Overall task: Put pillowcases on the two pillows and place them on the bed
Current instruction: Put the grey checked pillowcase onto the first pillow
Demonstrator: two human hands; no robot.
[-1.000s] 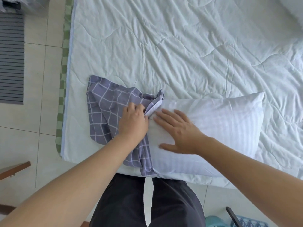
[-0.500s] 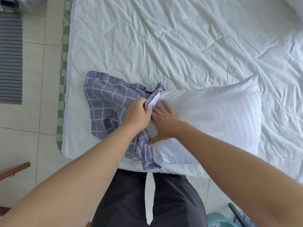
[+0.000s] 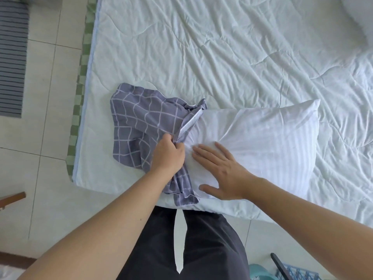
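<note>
Since the frame half a second before, the right hand [image 3: 223, 174] had drawn back out from the mouth of the pillowcase [image 3: 141, 126] and lay flat on the white pillow [image 3: 262, 142], fingers spread and straight, thumb held out toward the near edge; in that earlier frame its fingers were tucked in against the opening, pushing the pillow's end inward. The left hand [image 3: 167, 154] had hardly shifted: it gripped the bunched hem of the grey checked pillowcase, fingers curled round the fabric, holding the opening at the pillow's left end. The pillow lay crosswise on the near part of the bed [image 3: 222, 57], close to its near edge, and only its left end sat within the case; the greater part of it, out to the right corner, was bare. The closed end of the pillowcase lay crumpled and slack to the left, on the quilt. This looked like one stroke in a repeated stuffing motion, the right hand resetting on the pillow to press more of it into the opening. The first pillow was therefore barely begun. A second pillow was not clearly to be made out; a pale shape at the far right corner could be one, though that cannot be told.
</note>
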